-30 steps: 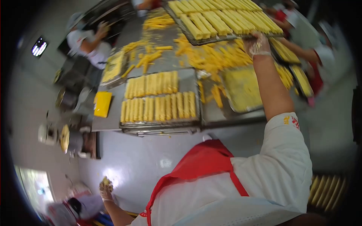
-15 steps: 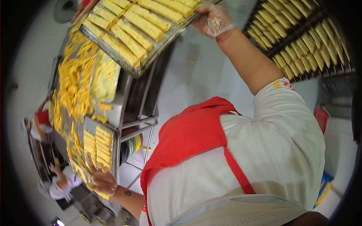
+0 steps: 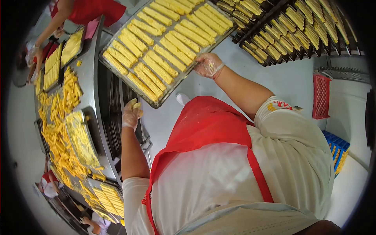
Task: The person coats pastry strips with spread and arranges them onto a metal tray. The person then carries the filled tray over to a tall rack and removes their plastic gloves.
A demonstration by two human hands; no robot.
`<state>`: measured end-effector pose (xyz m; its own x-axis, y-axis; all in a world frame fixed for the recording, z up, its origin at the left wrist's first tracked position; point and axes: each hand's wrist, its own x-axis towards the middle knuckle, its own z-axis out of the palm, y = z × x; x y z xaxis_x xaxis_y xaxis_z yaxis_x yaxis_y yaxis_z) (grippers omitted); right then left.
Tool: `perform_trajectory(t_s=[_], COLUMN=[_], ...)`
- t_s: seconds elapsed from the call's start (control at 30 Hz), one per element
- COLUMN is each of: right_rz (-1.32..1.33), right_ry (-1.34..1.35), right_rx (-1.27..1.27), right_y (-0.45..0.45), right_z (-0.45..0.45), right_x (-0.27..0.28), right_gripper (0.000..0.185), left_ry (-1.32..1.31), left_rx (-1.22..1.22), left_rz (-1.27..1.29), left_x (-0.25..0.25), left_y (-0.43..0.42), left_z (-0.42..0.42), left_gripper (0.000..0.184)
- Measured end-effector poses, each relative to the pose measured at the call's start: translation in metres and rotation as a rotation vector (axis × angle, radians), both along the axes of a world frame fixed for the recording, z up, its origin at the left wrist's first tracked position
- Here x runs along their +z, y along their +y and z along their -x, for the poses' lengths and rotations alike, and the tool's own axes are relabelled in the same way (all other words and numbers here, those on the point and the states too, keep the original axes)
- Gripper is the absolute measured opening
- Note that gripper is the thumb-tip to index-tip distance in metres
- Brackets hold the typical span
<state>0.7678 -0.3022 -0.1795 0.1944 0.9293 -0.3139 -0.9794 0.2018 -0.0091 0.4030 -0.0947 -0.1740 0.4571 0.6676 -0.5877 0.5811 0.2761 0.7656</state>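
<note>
My gloved right hand (image 3: pixel 209 65) grips the near long edge of a metal baking tray (image 3: pixel 155 105). The tray is held up, tilted in view, and carries rows of yellow dough sticks (image 3: pixel 168 58). Below the tray's left corner is my gloved left hand (image 3: pixel 131 114), apart from the tray. Its fingers are curled, with yellow bits at the fingertips; whether it holds a piece or is only smeared I cannot tell. To the left, a steel worktable (image 3: pixel 88 88) bears a heap of loose yellow strips (image 3: pixel 58 129) and a smeared yellow tray (image 3: pixel 82 139).
A rack (image 3: pixel 270 58) filled with trays of sticks stands at upper right. A red crate (image 3: pixel 321 96) and a blue crate (image 3: pixel 336 145) are at right. Co-workers stand around the table, one in a red apron (image 3: pixel 92 11). Another filled tray (image 3: pixel 109 199) rests at the table's near end.
My left hand has left the table's near tray and come up beside the held tray, its fingers now curled. The held tray shows more fully, nearer the rack. My view has turned.
</note>
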Motion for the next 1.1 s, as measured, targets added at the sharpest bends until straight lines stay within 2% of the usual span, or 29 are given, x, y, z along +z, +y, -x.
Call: perform_trajectory(t_s=[0.03, 0.1, 0.13, 0.2, 0.23, 0.27, 0.3, 0.4, 0.57, 0.67, 0.7, 0.8, 0.83, 0.93, 1.03, 1.1], right_rz=[0.123, 0.19, 0.254, 0.238, 0.221, 0.21, 0.197, 0.324, 0.376, 0.491, 0.601, 0.734, 0.726, 0.825, 0.626, 0.582], right_ry=[-0.072, -0.069, -0.061, -0.067, -0.039, -0.021, 0.001, -0.013, -0.026, 0.038, 0.019, -0.065, -0.206, -0.295, -0.058, 0.019], right_rx=[-0.019, -0.039, -0.025, -0.002, -0.008, -0.02, -0.065, -0.122, -0.08, -0.017, 0.008, 0.094, 0.251, 0.435, 0.24, 0.161], right_y=[0.012, 0.016, 0.02, 0.015, 0.013, 0.027, 0.03, 0.038, 0.055, 0.065, 0.071, 0.08, 0.069, 0.069, 0.073, 0.078], right_z=[0.021, 0.014, 0.011, 0.004, 0.0, 0.014, 0.014, 0.011, 0.006, -0.004, -0.006, -0.019, -0.03, -0.036, -0.032, -0.025], right_x=[0.007, -0.033, -0.04, -0.07, -0.106, -0.122, -0.122, -0.155, -0.195, -0.205, -0.208, -0.225, -0.249, -0.295, -0.297, -0.303], right_gripper=[0.05, 0.05, 0.05, 0.055, 0.055, 0.055, 0.044, 0.046, 0.049, 0.05, 0.051, 0.038, 0.028, 0.006, 0.013, 0.018], left_ry=[-0.017, 0.119, 0.112, 0.458, 0.579, 0.569, 0.633, 0.689, 0.688, 0.702, 0.705, 0.711, 0.71, 0.712, 0.809, 0.773], left_rx=[-0.03, -0.435, -0.434, -0.896, -0.951, -0.953, -1.052, -1.151, -1.125, -1.128, -1.134, -1.145, -1.147, -1.12, -1.044, -0.999], left_rz=[0.011, -0.256, -0.244, -0.45, -0.471, -0.471, -0.531, -0.575, -0.391, -0.312, -0.311, -0.311, -0.312, -0.306, -0.185, -0.216], left_x=[-0.023, -0.077, -0.088, -0.101, -0.073, -0.09, -0.106, -0.147, -0.185, -0.212, -0.224, -0.258, -0.267, -0.282, -0.26, -0.274], left_y=[0.027, 0.059, 0.065, 0.079, 0.068, 0.09, 0.095, 0.107, 0.122, 0.124, 0.124, 0.126, 0.124, 0.126, 0.125, 0.117], left_z=[0.011, -0.006, -0.021, -0.044, -0.076, -0.065, -0.072, -0.084, -0.103, -0.107, -0.108, -0.112, -0.114, -0.116, -0.127, -0.111], left_gripper=[0.041, 0.042, 0.042, 0.046, 0.05, 0.05, 0.049, 0.047, 0.041, 0.041, 0.042, 0.044, 0.045, 0.047, 0.046, 0.047])
